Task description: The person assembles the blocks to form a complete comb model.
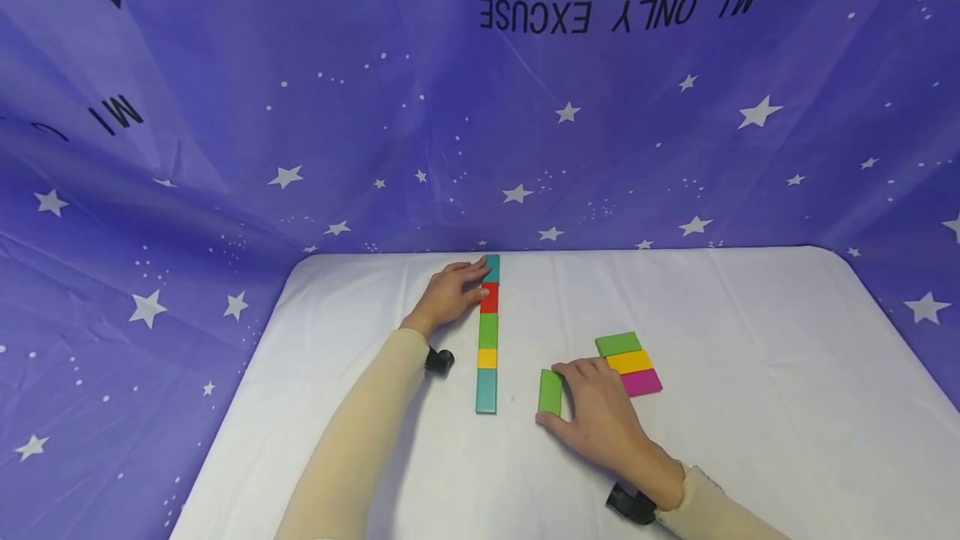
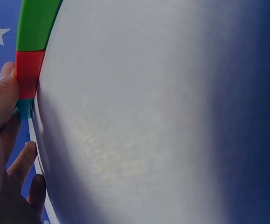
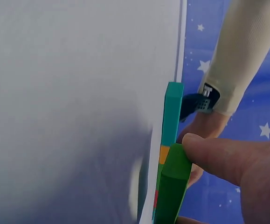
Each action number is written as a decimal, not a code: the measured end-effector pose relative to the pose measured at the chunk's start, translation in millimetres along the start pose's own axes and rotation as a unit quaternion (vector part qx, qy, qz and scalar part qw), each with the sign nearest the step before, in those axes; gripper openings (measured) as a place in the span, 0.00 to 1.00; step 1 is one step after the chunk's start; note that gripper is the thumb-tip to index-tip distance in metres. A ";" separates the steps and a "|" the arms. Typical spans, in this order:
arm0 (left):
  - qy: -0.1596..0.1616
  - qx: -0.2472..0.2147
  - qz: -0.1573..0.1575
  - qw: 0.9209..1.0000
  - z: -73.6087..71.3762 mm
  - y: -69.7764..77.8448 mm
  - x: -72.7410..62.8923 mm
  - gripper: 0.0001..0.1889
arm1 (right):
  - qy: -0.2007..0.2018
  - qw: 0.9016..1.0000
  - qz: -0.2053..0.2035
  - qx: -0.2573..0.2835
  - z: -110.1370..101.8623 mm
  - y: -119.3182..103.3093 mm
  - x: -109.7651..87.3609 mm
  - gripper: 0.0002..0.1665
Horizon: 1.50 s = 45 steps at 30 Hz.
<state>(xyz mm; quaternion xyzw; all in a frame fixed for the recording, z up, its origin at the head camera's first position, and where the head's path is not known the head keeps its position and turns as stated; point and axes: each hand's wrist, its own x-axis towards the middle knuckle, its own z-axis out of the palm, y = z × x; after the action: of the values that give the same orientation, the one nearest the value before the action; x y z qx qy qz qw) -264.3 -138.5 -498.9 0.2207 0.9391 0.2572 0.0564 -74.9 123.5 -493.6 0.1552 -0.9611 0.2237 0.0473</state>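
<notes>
A straight row of coloured blocks runs front to back on the white table: a teal block [image 1: 486,392] nearest, then a yellow block [image 1: 487,358], a green block [image 1: 488,330], a red block [image 1: 492,301] and another teal block [image 1: 492,270] at the far end. My left hand [image 1: 447,297] rests against the far end, its fingers touching the far teal block and its thumb on the red one. Right of the row, my right hand [image 1: 603,415] pinches a separate green block [image 1: 550,392] by its two ends, thumb at the near end. That block also shows in the right wrist view.
Behind the right hand, green [image 1: 618,343], yellow [image 1: 631,362] and magenta [image 1: 642,382] blocks lie side by side. A white cloth covers the table [image 1: 780,390]. A purple star-printed curtain [image 1: 480,123] rises just beyond the table's far edge.
</notes>
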 end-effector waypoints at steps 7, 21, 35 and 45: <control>0.000 0.005 0.002 1.000 0.9 1.0 -1.3 0.28 | -0.005 1.000 -0.010 0.010 2.1 -11.7 -3.8 0.39; -0.001 0.000 0.003 1.000 -0.4 0.8 -1.0 0.28 | -0.023 0.999 -0.040 0.019 8.1 -38.7 -4.3 0.38; 0.001 -0.003 0.009 1.000 -1.4 0.8 0.5 0.28 | -0.045 0.994 -0.087 0.044 18.9 -58.9 -5.4 0.38; 0.005 -0.003 0.006 1.000 -0.4 1.3 -1.3 0.28 | -0.075 0.992 -0.089 0.037 25.0 -68.7 -7.5 0.38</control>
<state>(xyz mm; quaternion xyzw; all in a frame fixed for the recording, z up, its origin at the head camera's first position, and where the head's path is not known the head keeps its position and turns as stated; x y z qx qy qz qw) -262.7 -138.2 -497.9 0.2248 0.9373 0.2616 0.0505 -46.4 56.0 -488.6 0.2584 -0.9353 0.2413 -0.0112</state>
